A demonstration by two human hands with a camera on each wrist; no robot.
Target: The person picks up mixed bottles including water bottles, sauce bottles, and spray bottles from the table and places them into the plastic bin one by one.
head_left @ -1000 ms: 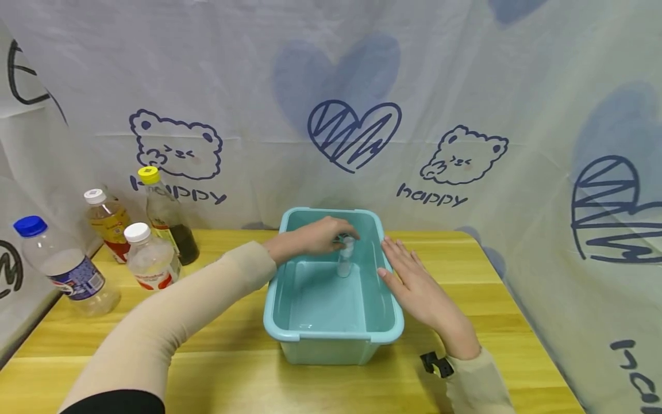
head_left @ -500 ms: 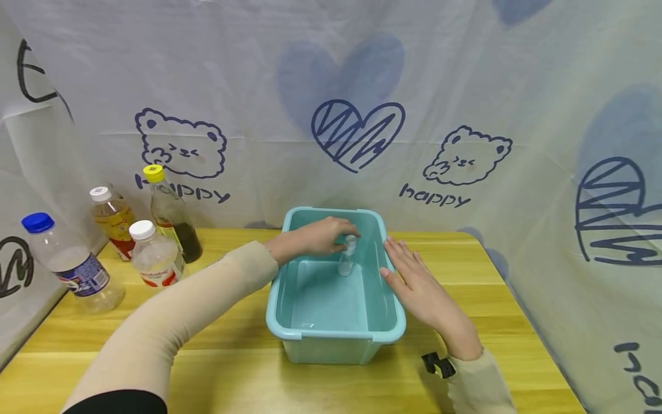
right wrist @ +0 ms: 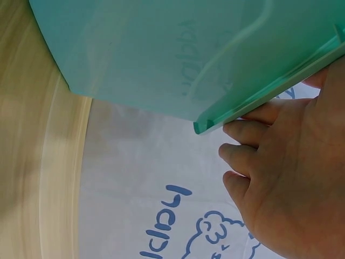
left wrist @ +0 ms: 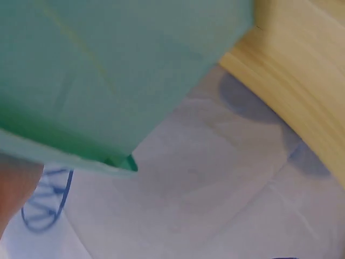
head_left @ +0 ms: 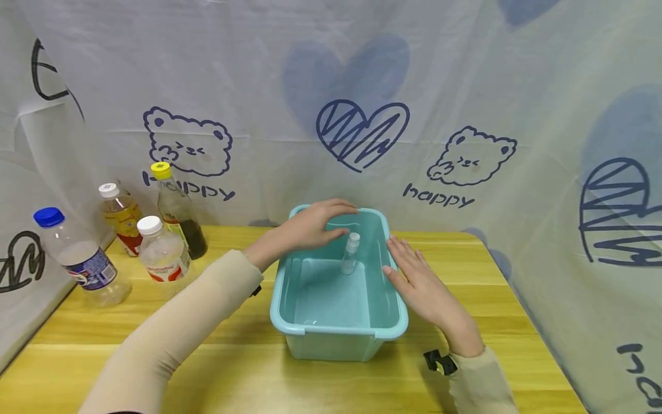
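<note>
A teal plastic bin [head_left: 336, 346] stands on the table. Inside it, toward the back right, a small clear bottle with a white cap [head_left: 350, 257] stands upright. My left hand [head_left: 310, 226] is over the back left of the bin, thumb and fingers spread apart, with nothing in its grasp. The bottle's cap is just to the right of the thumb tip. My right hand [head_left: 425, 290] lies with straight fingers along the bin's right rim. In the right wrist view its fingers [right wrist: 241, 156] are beside the rim. Only a blurred edge of the left hand [left wrist: 16, 186] shows in the left wrist view.
Left on the wooden table [head_left: 238, 368] are a blue-capped bottle [head_left: 93, 270], a white-capped bottle [head_left: 165, 259], a bottle with a yellow label [head_left: 124, 221] and a yellow-capped bottle of dark liquid [head_left: 183, 221]. A printed cloth [head_left: 279, 172] hangs behind.
My left hand has let go of the small bottle, opened its fingers and moved up and left. The bottle stays standing in the bin. My right hand keeps its place at the rim.
</note>
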